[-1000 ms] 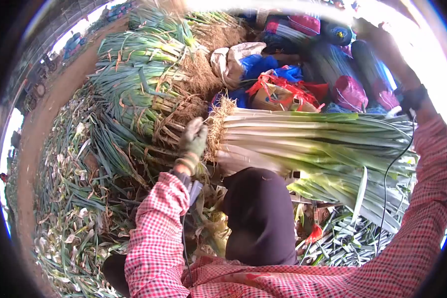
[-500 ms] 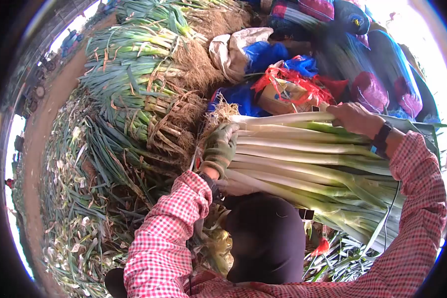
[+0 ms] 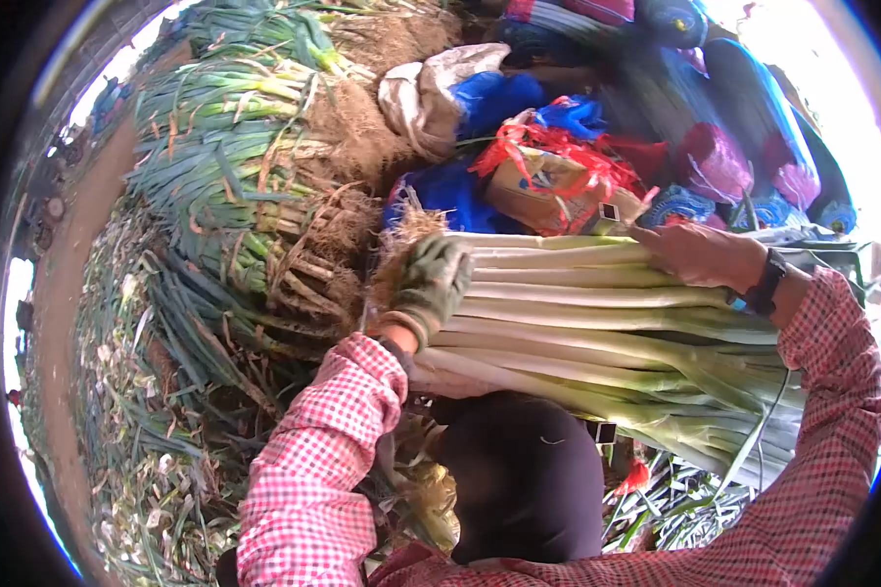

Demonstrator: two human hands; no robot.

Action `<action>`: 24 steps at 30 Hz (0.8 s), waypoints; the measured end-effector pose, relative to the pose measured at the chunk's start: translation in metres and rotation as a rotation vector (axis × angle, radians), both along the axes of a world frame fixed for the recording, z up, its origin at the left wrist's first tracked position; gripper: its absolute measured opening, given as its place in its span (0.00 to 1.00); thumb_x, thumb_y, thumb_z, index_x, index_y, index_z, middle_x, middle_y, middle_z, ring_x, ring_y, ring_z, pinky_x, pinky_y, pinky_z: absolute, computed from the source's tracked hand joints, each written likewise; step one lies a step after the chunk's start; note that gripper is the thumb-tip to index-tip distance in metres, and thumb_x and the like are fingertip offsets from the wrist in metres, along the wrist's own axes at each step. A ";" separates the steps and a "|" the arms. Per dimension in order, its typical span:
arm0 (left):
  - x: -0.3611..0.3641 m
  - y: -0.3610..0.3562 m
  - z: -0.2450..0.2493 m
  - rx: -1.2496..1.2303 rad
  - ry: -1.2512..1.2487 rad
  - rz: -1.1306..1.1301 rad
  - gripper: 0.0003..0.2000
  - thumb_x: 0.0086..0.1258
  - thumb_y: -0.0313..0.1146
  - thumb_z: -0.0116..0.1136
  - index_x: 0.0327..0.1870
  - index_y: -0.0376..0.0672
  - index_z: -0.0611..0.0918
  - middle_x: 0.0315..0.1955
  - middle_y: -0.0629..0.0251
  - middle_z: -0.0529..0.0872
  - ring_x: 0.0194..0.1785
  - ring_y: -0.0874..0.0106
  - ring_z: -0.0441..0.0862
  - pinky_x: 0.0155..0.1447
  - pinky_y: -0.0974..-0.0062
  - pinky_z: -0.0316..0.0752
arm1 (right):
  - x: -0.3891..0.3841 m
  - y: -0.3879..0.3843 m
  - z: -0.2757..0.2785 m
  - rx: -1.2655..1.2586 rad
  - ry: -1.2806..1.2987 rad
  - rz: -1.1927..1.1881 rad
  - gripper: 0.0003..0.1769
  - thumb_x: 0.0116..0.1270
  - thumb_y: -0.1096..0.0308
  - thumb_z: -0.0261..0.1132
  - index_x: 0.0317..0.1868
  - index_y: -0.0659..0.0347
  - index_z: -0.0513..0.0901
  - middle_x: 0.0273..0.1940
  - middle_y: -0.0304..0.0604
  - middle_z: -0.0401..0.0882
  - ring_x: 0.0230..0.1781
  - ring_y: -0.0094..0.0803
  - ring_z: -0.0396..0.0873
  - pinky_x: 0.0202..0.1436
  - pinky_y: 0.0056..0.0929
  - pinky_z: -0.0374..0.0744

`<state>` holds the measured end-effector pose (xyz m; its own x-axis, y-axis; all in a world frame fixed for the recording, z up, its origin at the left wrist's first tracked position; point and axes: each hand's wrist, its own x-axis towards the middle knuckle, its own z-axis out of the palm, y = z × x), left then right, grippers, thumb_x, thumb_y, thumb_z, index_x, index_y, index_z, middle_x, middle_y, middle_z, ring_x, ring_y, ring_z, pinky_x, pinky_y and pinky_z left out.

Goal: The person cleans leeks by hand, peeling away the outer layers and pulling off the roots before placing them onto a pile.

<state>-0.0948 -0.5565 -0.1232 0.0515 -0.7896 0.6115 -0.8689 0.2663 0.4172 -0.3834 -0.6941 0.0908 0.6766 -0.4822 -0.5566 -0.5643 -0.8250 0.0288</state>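
Observation:
A wide bundle of leeks lies crosswise before me, white stems and roots at the left, green leaves at the right. On its root end rests my gloved left hand, fingers bent round the upper stems near the roots. My bare right hand lies over the top edge of the bundle, on the upper stems where they turn green, its fingers pointing left and closed against them. A small dark square end stands just above the bundle beside my right fingertips.
Untrimmed leeks with brown roots are heaped at the upper left. Leaf scraps cover the ground at left. Behind the bundle are a cardboard box with red ties, a whitish sack and wrapped bundles. My dark-clothed knee is below.
The top leek, earlier raised slightly at my right hand, now lies level with the others. My right hand has come down a little, and the whole view has shifted slightly.

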 end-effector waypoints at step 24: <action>-0.010 0.010 0.003 0.221 -0.174 0.236 0.13 0.69 0.40 0.49 0.41 0.39 0.78 0.47 0.51 0.78 0.59 0.52 0.69 0.60 0.58 0.66 | -0.079 -0.031 -0.018 -0.124 -0.188 0.045 0.24 0.66 0.47 0.54 0.52 0.58 0.73 0.41 0.51 0.73 0.49 0.47 0.71 0.53 0.44 0.68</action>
<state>-0.1053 -0.5462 -0.1204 0.1586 -0.8823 0.4431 -0.9586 -0.0301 0.2830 -0.4625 -0.7251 0.0728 0.7852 -0.5058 -0.3571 -0.5319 -0.8463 0.0293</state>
